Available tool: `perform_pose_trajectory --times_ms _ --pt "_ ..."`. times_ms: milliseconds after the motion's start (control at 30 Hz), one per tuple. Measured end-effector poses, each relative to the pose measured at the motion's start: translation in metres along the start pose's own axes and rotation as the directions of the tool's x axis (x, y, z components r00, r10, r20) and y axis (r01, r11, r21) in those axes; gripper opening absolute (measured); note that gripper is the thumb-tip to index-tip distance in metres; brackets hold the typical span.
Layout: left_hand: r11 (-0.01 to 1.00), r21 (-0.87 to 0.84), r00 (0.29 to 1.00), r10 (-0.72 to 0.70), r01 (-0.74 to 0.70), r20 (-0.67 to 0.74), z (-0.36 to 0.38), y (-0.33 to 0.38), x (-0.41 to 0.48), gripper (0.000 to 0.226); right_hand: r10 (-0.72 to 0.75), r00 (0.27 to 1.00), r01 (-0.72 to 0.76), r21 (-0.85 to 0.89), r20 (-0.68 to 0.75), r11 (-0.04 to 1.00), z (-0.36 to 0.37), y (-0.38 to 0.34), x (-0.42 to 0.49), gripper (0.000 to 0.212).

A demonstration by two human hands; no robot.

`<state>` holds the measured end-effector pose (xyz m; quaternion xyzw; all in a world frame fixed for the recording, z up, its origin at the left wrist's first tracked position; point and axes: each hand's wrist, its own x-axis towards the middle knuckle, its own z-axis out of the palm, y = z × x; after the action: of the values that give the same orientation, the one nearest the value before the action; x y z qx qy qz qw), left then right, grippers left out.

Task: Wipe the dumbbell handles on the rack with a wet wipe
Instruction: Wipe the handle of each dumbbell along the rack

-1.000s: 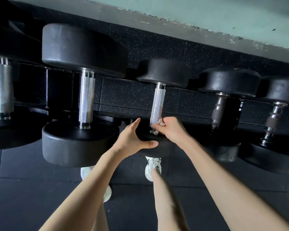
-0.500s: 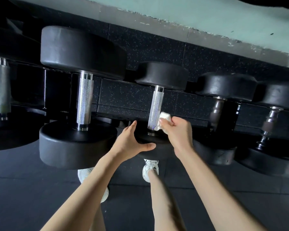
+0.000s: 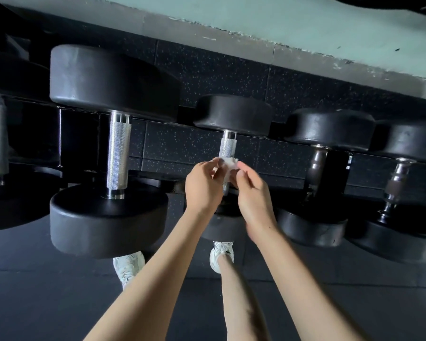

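From the head camera, you have both hands raised in front of the middle dumbbell's handle [image 3: 228,145], whose knurled upper part shows above your fingers while the lower part is hidden behind them. The wet wipe [image 3: 228,165] is bunched into a small white wad right against that handle, about halfway down it. Your right hand [image 3: 252,193] pinches the wad between thumb and fingertips. Your left hand [image 3: 203,185] curls in from the other side and appears to nip the wipe's near edge too, though the exact contact is partly masked by its own fingers. Holding it two-handed like this looks like a way to regather or refold the wipe so a fresh face meets the steel, not a wiping stroke in itself. The dumbbells lie across the rack [image 3: 84,141] with their handles running away from you. That is why you reach in from the near end and work along the bar. To your left sits the bigger dumbbell's handle [image 3: 118,153], bright and uncovered; to your right, two darker handles [image 3: 316,163] and [image 3: 399,178] wait well apart from your hands. Judging by position alone, you are mid-row. Your shoes [image 3: 221,253] stand on the dark floor below.
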<state>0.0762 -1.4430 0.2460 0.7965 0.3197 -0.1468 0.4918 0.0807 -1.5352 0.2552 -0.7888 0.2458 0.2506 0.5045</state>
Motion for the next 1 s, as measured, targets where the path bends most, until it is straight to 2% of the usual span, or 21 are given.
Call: perform_pose_trajectory --times_ms 67,133,200,300,367,467,533,667,733,833,900,1000 --pt "0.996 -0.065 0.997 -0.057 0.054 -0.056 0.007 -0.001 0.004 0.034 -0.1 0.992 0.094 -0.074 -0.08 0.993 -0.006 0.009 0.001 0.031" --pt "0.969 -0.175 0.981 -0.188 0.176 -0.055 0.011 -0.001 0.008 0.04 -0.134 0.981 0.108 -0.176 -0.143 0.979 -0.01 0.021 0.001 0.03" --pt "0.951 -0.196 0.967 -0.251 0.239 -0.042 0.018 -0.007 0.011 0.043 -0.111 0.988 0.079 -0.263 -0.109 0.962 -0.006 0.038 0.0 0.032" --pt "0.938 -0.214 0.955 -0.291 0.274 -0.05 0.022 -0.009 0.014 0.045 -0.029 0.99 0.008 -0.149 -0.136 0.989 0.006 0.055 -0.002 0.043" --pt "0.913 -0.301 0.955 -0.296 0.275 -0.027 0.024 -0.012 0.021 0.04 -0.08 0.964 0.064 -0.073 -0.252 0.995 0.011 0.061 -0.003 0.052" --pt "0.85 -0.478 0.97 -0.241 0.222 0.022 0.024 -0.01 0.027 0.014 -0.14 0.931 0.121 -0.077 -0.336 0.99 0.011 0.06 -0.004 0.053" --pt "0.818 -0.538 0.976 -0.21 0.204 0.051 0.022 -0.005 0.035 0.019 -0.161 0.922 0.143 -0.076 -0.352 0.987 0.01 0.059 -0.005 0.05" --pt "0.771 -0.575 0.958 -0.169 0.274 0.23 0.009 0.003 0.068 0.045 -0.139 0.918 0.135 -0.037 -0.373 0.99 0.011 0.058 -0.005 0.06" --pt "0.779 -0.566 0.949 -0.12 0.271 0.29 0.008 -0.003 0.073 0.04 -0.141 0.917 0.134 -0.045 -0.374 0.99 0.011 0.06 -0.004 0.056" --pt "0.81 -0.546 0.972 -0.118 0.214 0.205 0.011 -0.006 0.069 0.019 -0.126 0.933 0.106 -0.078 -0.336 0.991 0.011 0.057 -0.002 0.043" --pt "0.84 -0.51 0.98 -0.122 0.186 0.156 0.013 -0.006 0.063 0.023 -0.109 0.938 0.082 -0.094 -0.33 0.992 0.01 0.058 -0.002 0.041" --pt "0.921 -0.344 0.979 -0.141 0.184 0.146 0.01 -0.018 0.045 0.031 -0.187 0.92 0.148 -0.138 -0.345 0.979 0.01 0.058 -0.004 0.05"
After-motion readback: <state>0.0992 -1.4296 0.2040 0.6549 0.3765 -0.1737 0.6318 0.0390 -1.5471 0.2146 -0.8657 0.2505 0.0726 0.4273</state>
